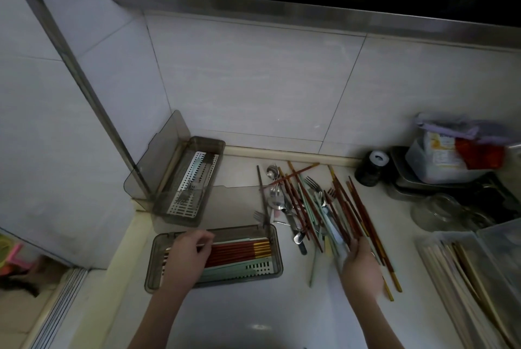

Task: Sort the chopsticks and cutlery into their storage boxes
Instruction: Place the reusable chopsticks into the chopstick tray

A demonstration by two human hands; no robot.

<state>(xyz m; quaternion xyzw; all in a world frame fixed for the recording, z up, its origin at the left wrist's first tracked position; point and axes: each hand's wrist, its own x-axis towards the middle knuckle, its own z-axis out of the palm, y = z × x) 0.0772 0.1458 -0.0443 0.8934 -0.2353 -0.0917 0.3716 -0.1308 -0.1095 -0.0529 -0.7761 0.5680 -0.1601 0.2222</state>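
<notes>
Chopsticks already lie in rows in the near box, the landmark; the loose pile sits on the bench right of it. Left hand, over the box, pinches one thin stick. Right hand reaches into the pile, its grip hidden. Better to lay each stick parallel, gold tips matching.

Two storage boxes sit left of centre on the counter: the far box in the wall corner, the near box below it with chopsticks inside. A mixed cutlery pile lies right of both (chopsticks, forks, spoons overlapping). Stacked containers fill the frame's right edge.
</notes>
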